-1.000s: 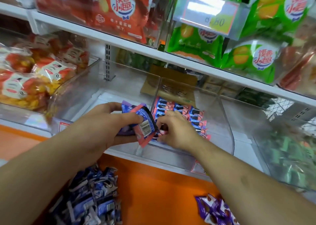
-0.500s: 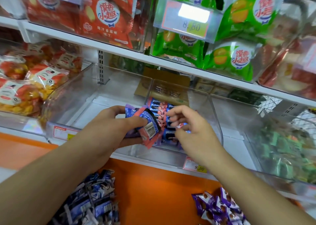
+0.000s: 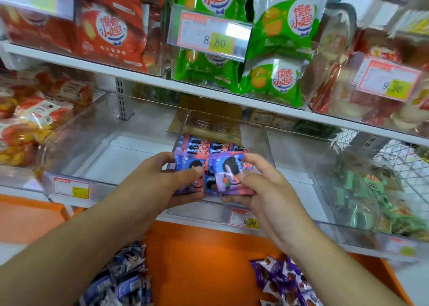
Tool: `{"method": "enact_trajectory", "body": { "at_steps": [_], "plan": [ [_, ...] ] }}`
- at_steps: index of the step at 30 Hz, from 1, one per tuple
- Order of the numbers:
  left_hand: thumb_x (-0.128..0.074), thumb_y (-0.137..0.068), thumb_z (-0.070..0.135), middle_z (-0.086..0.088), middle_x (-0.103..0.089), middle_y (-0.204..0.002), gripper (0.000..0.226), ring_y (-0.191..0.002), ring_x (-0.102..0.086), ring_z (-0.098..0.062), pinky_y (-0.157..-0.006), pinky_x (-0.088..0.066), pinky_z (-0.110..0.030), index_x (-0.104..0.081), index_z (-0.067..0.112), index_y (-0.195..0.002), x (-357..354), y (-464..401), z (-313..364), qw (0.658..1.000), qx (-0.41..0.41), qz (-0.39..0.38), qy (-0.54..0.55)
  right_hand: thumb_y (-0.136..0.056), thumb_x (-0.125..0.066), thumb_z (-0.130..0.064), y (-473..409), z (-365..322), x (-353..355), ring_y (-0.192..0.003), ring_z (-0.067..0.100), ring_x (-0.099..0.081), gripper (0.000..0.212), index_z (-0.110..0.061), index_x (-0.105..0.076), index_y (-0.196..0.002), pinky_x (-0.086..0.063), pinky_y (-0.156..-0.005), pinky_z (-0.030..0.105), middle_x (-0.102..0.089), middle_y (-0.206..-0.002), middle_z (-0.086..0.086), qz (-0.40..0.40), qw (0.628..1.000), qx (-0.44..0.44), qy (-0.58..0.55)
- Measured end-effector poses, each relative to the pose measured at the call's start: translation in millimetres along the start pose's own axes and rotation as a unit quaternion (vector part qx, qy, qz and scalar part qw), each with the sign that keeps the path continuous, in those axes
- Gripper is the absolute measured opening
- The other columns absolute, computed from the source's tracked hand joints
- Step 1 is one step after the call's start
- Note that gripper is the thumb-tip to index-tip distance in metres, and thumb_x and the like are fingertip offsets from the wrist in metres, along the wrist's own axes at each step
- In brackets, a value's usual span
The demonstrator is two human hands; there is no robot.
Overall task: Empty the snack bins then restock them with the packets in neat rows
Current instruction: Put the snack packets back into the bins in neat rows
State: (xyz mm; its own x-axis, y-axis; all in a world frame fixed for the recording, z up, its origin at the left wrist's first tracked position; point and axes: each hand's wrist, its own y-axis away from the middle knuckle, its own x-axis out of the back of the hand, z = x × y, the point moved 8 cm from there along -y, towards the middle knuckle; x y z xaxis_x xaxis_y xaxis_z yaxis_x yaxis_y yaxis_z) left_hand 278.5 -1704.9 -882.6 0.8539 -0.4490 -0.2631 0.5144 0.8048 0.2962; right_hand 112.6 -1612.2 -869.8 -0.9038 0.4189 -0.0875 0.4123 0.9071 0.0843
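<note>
Head view: right hand (image 3: 260, 189) now grips a packet (image 3: 228, 173) beside left hand (image 3: 160, 187).

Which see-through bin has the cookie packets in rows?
The middle clear bin, where both hands hold packets. The left bin shows only its floor.

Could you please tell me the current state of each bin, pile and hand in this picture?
Left hand: grips cookie packets.
Right hand: pinches a cookie packet.
Middle bin: part filled, packets in rows at back.
Left bin: no packets visible.
Blue packet pile: loose on orange surface.
Purple packet pile: loose.
</note>
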Motion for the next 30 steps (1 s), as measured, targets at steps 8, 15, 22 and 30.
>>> {"method": "enact_trajectory", "body": {
  "at_steps": [8, 15, 22, 30],
  "plan": [
    [-0.087, -0.079, 0.006, -0.020, -0.076, -0.109, 0.047, -0.091, -0.079, -0.033, -0.083, -0.064, -0.044, -0.063, 0.008, -0.119, -8, -1, -5, 0.998, -0.010, -0.013, -0.059, -0.103, -0.061, -0.007, -1, 2, -10, -0.094, 0.025, -0.076, 0.035, -0.031, -0.072, -0.125, -0.062, -0.085, 0.039, -0.077, -0.112, 0.010, -0.047, 0.996, 0.026, 0.069],
    [-0.081, -0.084, -0.002, -0.019, -0.077, -0.101, 0.038, -0.084, -0.079, -0.032, -0.083, -0.064, -0.044, -0.064, 0.008, -0.117, 17, -10, -2, 0.996, -0.013, 0.050, -0.078, -0.091, -0.080, -0.011, -14, -9, 3, -0.092, 0.009, -0.073, 0.039, -0.040, -0.070, -0.115, -0.060, -0.080, 0.029, -0.076, -0.097, -0.006, 0.012, 0.957, 0.082, 0.279],
    [-0.069, -0.093, -0.002, -0.022, -0.074, -0.104, 0.030, -0.080, -0.079, -0.034, -0.084, -0.063, -0.045, -0.063, 0.011, -0.119, 48, -21, 2, 0.992, -0.006, 0.111, -0.065, -0.077, -0.092, -0.012, -79, 12, 11, -0.069, 0.003, -0.060, 0.035, -0.028, -0.070, -0.098, -0.046, -0.062, 0.016, -0.068, -0.087, -0.009, 0.001, 0.860, 0.091, 0.501],
    [-0.073, -0.090, -0.001, -0.020, -0.074, -0.107, 0.034, -0.081, -0.078, -0.037, -0.080, -0.064, -0.046, -0.062, 0.011, -0.120, 50, -26, 0, 0.992, -0.009, 0.096, -0.081, -0.072, -0.094, -0.025, -123, 63, -2, -0.085, 0.014, -0.064, 0.032, -0.033, -0.066, -0.086, -0.057, -0.076, 0.034, -0.065, -0.087, -0.015, -0.073, 0.749, 0.064, 0.656]
  ]
}}
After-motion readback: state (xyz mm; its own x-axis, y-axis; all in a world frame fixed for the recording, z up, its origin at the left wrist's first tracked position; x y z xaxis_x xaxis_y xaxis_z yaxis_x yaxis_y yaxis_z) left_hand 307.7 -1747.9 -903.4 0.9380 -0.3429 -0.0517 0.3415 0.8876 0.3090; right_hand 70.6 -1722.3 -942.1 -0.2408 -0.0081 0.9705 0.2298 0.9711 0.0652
